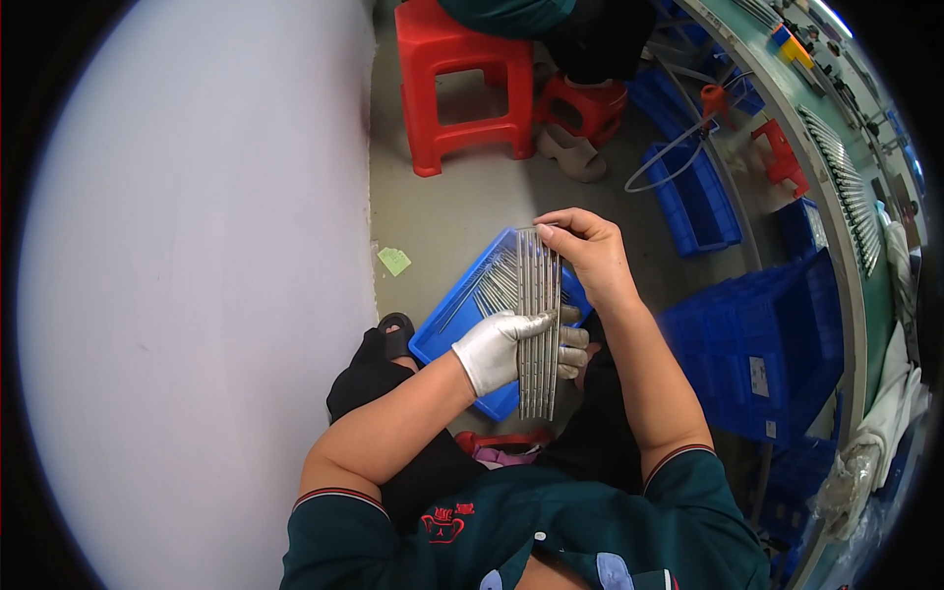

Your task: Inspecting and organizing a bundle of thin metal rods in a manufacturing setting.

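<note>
My left hand (506, 346), in a white glove, grips a flat bundle of thin metal rods (538, 324) around its middle, held upright over my lap. At the bundle's top end my bare right hand (588, 248) pinches the rod tips with fingers and thumb. Behind the bundle a shallow blue tray (447, 329) rests on my knees, with several loose metal rods (492, 285) lying in it.
A white wall fills the left. A red plastic stool (462, 84) and another person's foot in a sandal (575, 152) are ahead. Stacked blue bins (762, 344) stand to the right beside a green workbench (836, 177). A small green paper scrap (394, 261) lies on the floor.
</note>
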`<state>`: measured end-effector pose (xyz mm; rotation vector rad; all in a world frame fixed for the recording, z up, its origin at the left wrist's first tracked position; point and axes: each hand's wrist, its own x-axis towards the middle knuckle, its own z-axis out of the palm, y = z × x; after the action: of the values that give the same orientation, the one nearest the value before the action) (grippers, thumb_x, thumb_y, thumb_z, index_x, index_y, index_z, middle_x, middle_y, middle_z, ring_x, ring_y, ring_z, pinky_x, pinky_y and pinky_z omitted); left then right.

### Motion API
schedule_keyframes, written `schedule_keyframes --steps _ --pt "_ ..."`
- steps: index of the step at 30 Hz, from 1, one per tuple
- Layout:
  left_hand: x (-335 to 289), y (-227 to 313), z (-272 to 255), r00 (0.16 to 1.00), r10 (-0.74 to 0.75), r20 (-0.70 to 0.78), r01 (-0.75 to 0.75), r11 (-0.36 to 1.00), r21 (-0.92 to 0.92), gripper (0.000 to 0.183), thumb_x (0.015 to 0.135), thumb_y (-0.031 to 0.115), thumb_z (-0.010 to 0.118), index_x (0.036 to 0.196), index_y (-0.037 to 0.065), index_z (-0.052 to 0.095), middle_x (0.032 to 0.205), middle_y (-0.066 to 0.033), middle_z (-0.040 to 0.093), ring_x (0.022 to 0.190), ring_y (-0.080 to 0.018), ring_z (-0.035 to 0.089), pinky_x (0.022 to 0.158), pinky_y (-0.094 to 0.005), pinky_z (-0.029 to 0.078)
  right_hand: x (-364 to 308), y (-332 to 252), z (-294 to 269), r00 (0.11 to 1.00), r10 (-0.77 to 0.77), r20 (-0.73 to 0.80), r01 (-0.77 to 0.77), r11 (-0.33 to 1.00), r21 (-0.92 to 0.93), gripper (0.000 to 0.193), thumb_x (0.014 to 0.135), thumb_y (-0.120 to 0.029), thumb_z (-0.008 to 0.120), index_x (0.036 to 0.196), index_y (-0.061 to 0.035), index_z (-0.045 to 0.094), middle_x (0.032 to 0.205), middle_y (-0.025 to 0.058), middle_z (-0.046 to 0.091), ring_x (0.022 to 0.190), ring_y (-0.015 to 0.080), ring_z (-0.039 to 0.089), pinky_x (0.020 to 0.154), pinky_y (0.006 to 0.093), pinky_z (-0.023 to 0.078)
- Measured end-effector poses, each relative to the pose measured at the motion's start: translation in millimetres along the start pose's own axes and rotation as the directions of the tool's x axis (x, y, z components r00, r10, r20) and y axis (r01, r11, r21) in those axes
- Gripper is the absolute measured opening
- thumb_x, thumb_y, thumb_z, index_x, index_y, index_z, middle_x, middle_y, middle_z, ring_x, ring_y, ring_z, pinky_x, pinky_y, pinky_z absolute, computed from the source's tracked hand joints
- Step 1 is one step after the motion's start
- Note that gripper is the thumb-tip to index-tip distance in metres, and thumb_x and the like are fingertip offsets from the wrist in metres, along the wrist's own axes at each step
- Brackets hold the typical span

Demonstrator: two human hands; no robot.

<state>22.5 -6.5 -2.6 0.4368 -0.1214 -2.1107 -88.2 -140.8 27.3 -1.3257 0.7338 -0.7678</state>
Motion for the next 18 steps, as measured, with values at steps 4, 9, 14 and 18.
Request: schedule_keyframes --steps 4,9,14,18 --pt "-0.1 0.1 0.0 1.000 0.003 0.000 -0.003 1.000 0.016 0.054 0.090 0.024 0.061 0.133 -0.002 0.040 0.118 -0.0215 0.057 0.106 -0.0372 0.060 0.090 -0.0516 0.050 -0.7 0.2 2.3 1.000 -0.003 -0.001 0.003 1.000 -0.011 0.016 0.085 -0.006 0.069 0.098 0.0016 0.069 0.082 0.0026 0.066 0.076 0.0077 0.059 0.071 0.0211 0.048" --pt "-0.5 -0.9 -2.9 0.999 0.018 -0.026 -0.016 0.997 0.078 0.052 0.090 0.022 0.062 0.131 -0.001 0.042 0.117 -0.0209 0.057 0.105 -0.0366 0.061 0.089 -0.0506 0.051 -0.5 0.3 4.4 1.000 -0.013 0.010 0.013 1.000 0.000 0.015 0.085 -0.007 0.069 0.098 0.0010 0.069 0.082 0.0020 0.066 0.075 0.0069 0.059 0.069 0.0204 0.047" --pt "-1.2 -1.6 -0.7 0.990 0.069 -0.121 -0.056 0.993 0.107 0.049 0.090 0.019 0.061 0.130 -0.001 0.043 0.116 -0.0205 0.058 0.103 -0.0354 0.062 0.087 -0.0491 0.052 1.4 1.0 3.6 1.000 0.004 -0.022 -0.005 0.999 -0.048 0.015 0.086 -0.009 0.069 0.097 0.0003 0.069 0.080 0.0016 0.065 0.073 0.0065 0.058 0.065 0.0201 0.047" --pt "-0.8 -0.8 -3.2 0.985 0.073 -0.156 -0.054 0.991 0.122 0.047 0.090 0.017 0.060 0.130 0.000 0.043 0.116 -0.0198 0.059 0.102 -0.0345 0.063 0.086 -0.0485 0.053 3.9 5.8 4.1 1.000 0.002 -0.029 -0.004 0.997 -0.075 0.014 0.086 -0.009 0.069 0.097 0.0003 0.069 0.079 0.0019 0.065 0.070 0.0069 0.059 0.062 0.0207 0.048"
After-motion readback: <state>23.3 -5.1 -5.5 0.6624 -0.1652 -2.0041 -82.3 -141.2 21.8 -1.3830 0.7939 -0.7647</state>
